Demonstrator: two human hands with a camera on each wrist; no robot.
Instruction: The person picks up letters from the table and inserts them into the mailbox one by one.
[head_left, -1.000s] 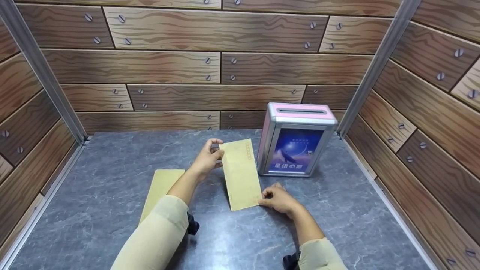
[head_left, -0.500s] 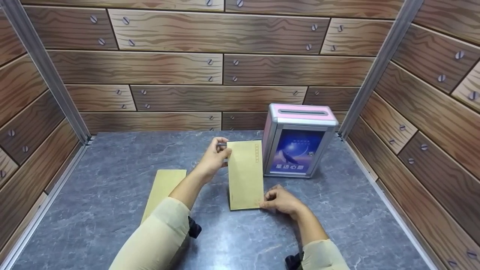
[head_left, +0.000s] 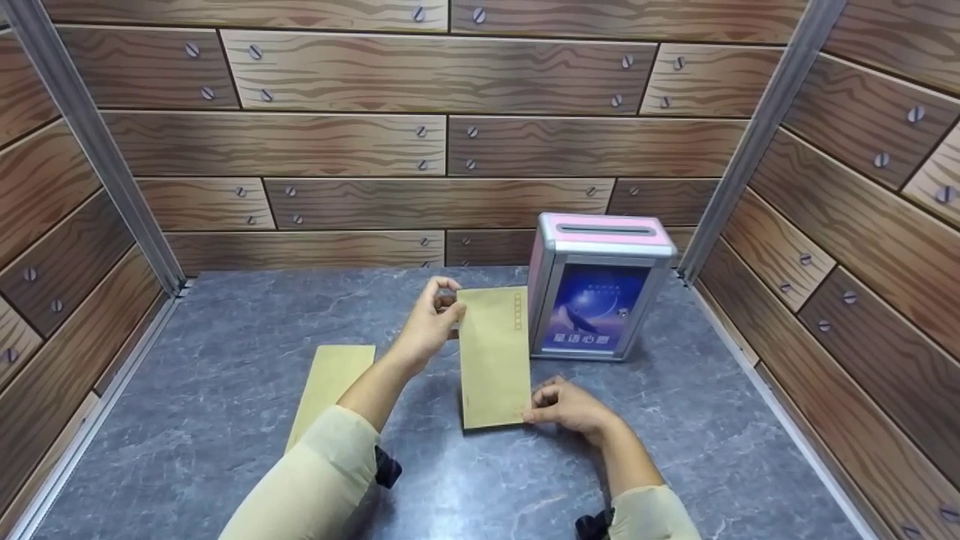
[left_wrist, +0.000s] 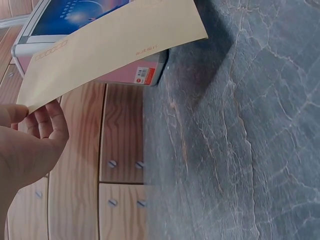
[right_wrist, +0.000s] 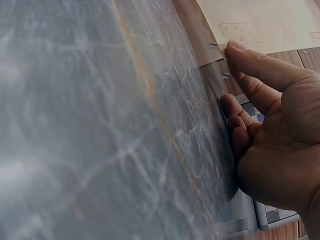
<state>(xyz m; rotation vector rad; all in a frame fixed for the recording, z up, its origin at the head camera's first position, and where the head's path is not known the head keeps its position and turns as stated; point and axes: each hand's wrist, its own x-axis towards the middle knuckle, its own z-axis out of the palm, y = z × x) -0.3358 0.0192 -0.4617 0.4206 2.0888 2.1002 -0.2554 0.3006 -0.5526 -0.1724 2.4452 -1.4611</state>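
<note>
A tan paper envelope [head_left: 495, 360] with a column of small red boxes near its top right corner is held up, tilted, over the table. My left hand [head_left: 429, 324] pinches its upper left corner between thumb and fingers; the left wrist view shows the thumb on the face and the other fingers behind the envelope [left_wrist: 105, 47]. At the lower right corner, my right hand [head_left: 566, 409] pinches the paper between thumb and forefinger, its other fingers curled close to the tabletop. Just behind the envelope stands a pink and silver box [head_left: 600, 289] with a slot in its top.
A second tan envelope [head_left: 334, 379] lies flat on the left, partly covered by my left forearm. The grey marbled table [head_left: 225, 337] is bounded by wood-patterned walls [head_left: 337, 142] at the back and both sides. The box has a small lock on its blue front door.
The held envelope has shifted slightly right and turned from a slant to nearly straight, both hands moving with it. Both hands keep their hold on its corners.
</note>
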